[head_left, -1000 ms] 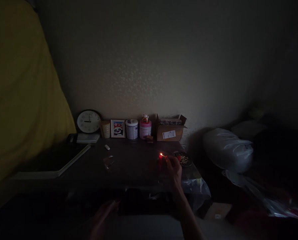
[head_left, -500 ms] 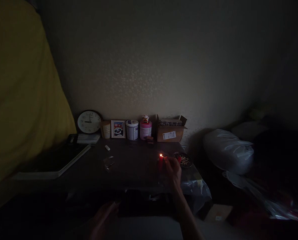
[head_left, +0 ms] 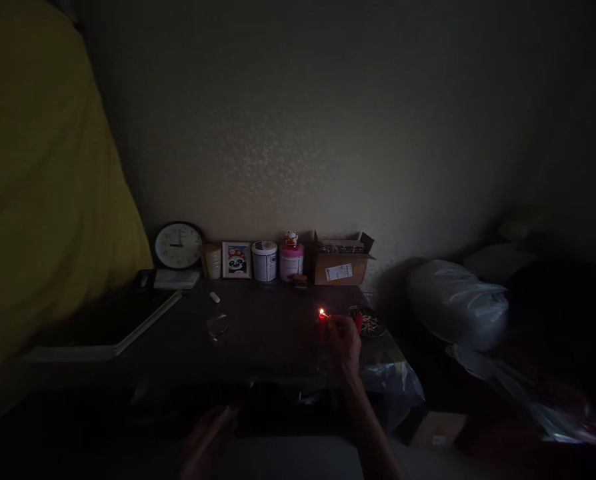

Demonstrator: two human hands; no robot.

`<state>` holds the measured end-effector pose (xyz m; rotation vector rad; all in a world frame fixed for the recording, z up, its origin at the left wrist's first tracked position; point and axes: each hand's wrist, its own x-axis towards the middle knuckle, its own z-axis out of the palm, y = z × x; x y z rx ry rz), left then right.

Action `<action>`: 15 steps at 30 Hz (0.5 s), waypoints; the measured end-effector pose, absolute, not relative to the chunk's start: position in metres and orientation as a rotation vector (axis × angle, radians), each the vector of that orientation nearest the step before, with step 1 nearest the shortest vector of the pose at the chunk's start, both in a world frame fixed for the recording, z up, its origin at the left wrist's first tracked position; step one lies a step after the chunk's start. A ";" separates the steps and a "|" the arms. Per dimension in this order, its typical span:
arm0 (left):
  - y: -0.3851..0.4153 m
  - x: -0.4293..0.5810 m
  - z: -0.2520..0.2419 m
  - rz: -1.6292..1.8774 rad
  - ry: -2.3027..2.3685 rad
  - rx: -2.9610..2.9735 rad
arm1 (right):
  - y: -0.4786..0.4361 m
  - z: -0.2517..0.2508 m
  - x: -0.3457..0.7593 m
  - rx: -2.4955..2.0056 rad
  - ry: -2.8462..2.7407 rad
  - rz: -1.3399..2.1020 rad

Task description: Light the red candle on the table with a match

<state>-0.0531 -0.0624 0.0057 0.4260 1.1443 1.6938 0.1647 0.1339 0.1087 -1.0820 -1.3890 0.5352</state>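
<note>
My right hand (head_left: 345, 339) is closed on a thin matchstick (head_left: 327, 315), whose tip meets a small flame at the top of a red candle (head_left: 321, 328). Just behind my fingers, a second red candle (head_left: 359, 323) stands beside a dark dish of matchsticks (head_left: 373, 325). My left hand (head_left: 208, 433) is low in front of the table, dim and blurred; its fingers and anything in them cannot be made out.
Along the wall stand a clock (head_left: 179, 245), a framed panda picture (head_left: 237, 260), a white tin (head_left: 265, 261), a pink tin (head_left: 291, 263) and an open carton (head_left: 341, 263). A small clear bag (head_left: 218, 327) lies on the dark table (head_left: 268, 327).
My right hand has shifted very slightly left, still holding the match at the candle flame. My left hand has barely moved.
</note>
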 end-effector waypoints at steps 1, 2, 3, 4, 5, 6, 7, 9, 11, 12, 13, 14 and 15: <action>-0.062 -0.053 0.004 1.714 1.142 0.431 | 0.134 0.109 0.165 -1.086 -1.389 0.526; -0.062 -0.052 0.003 1.733 1.139 0.429 | 0.134 0.109 0.166 -1.090 -1.388 0.519; -0.063 -0.052 0.003 1.745 1.137 0.421 | 0.133 0.110 0.167 -1.094 -1.387 0.514; -0.063 -0.051 0.004 1.750 1.134 0.414 | 0.132 0.110 0.168 -1.097 -1.385 0.510; -0.064 -0.050 0.005 1.747 1.131 0.408 | 0.131 0.111 0.168 -1.099 -1.383 0.508; -0.064 -0.050 0.007 1.737 1.128 0.403 | 0.130 0.111 0.168 -1.101 -1.380 0.509; -0.065 -0.049 0.009 1.724 1.125 0.401 | 0.129 0.112 0.169 -1.102 -1.376 0.512; -0.065 -0.050 0.014 1.694 1.126 0.404 | 0.127 0.112 0.169 -1.104 -1.361 0.519; -0.065 -0.052 0.016 1.659 1.131 0.400 | 0.127 0.112 0.169 -1.106 -1.345 0.527; -0.064 -0.053 0.015 1.647 1.129 0.396 | 0.127 0.111 0.169 -1.105 -1.339 0.531; -0.064 -0.055 0.013 1.644 1.123 0.390 | 0.127 0.111 0.169 -1.104 -1.334 0.533; -0.064 -0.057 0.010 1.648 1.112 0.384 | 0.128 0.111 0.169 -1.103 -1.333 0.537; -0.064 -0.058 0.006 1.657 1.098 0.379 | 0.129 0.110 0.169 -1.101 -1.331 0.540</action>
